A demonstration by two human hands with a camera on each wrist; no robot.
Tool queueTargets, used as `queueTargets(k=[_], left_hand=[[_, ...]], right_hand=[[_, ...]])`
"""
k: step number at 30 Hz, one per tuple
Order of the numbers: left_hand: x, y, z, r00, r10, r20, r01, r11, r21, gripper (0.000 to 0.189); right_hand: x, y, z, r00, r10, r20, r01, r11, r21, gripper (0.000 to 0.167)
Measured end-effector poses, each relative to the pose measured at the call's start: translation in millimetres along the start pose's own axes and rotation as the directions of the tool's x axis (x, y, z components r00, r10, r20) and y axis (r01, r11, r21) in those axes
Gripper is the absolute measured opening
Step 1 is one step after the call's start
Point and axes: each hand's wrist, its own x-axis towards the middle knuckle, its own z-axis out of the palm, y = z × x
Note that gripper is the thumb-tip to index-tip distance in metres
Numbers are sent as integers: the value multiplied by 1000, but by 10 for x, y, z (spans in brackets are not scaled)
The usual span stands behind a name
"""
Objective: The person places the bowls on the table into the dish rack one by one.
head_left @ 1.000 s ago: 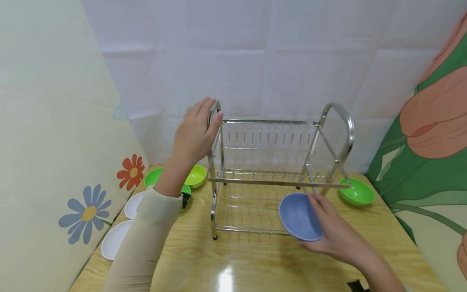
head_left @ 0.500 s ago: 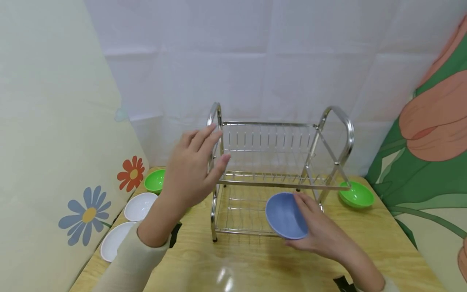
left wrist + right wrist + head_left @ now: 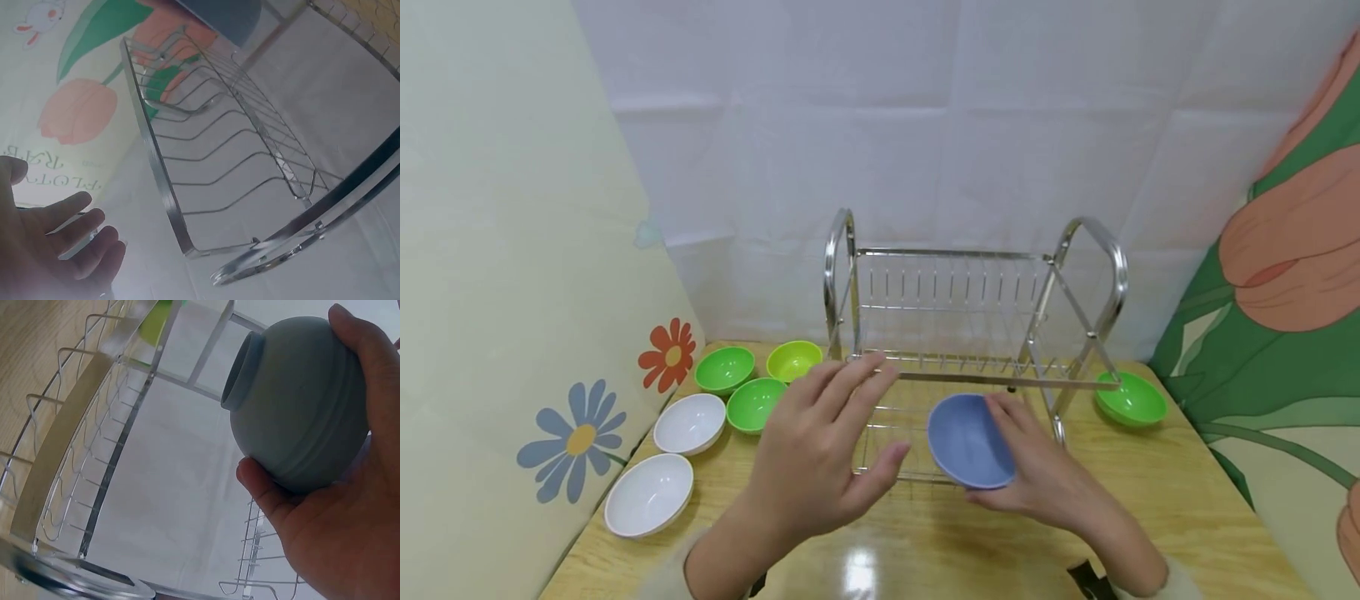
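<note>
Item, blue bowl: one, held in the air before the lower tier, tilted on edge, its hollow toward the wearer. Whether any part of it passes inside the tier I cannot tell.

Item, right hand: thumb and fingers pinch the bowl's wall from opposite sides, closed to the bowl's width.

Item, left hand: fingers relaxed and apart, thumb stood off, palm holding nothing; raised before the rack's left end, no contact visible.

Item, dish rack: metal, two tiers, standing on the wooden table; I see no dishes in it.

Item, bowls at left: two green, one yellow-green, two white.
Item, far right: one green bowl, near the rack's foot.

Step, in my judgement: the blue bowl is being carried at the rack's front. A next move would call for a steady pinch and a path clear of the upper tier's front bar.

Obscured: the rack's front left leg, behind the left hand; the lower tier, partly behind bowl and hands; the bowl's underside, seen only from the right wrist; the dark straps, cut short by sleeve or frame edge.
</note>
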Motion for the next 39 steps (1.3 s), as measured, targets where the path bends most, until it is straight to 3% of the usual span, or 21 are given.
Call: queueTargets(k=[6,12,16,24,30,39], left_hand=[[-178,74,149,998,68,-3,-68,996,-60,55],[-383,59,388,991,61,115,-48,992,-117,60],[-496,24,530,974,23,223,5,992,-124,66],[-643,-37,734,910,-63,410,116,987,-107,82],[-701,-67,816,834,-130,536,225,967,-117,89],[-769,-64,965,741,-157,653,341,926,-164,101]], right_hand=[[31,-47,64,1000,-28,-13,29,1000,4,121],[69,-76,100,999,-45,-9,45,999,-4,123],[87,-77,113,999,-43,-11,43,999,-6,124],[102,-105,151,999,-43,-7,43,999,0,125],[118,-119,178,998,-57,1,57,998,-27,124],[148,-130,237,996,-93,9,93,995,-44,119]])
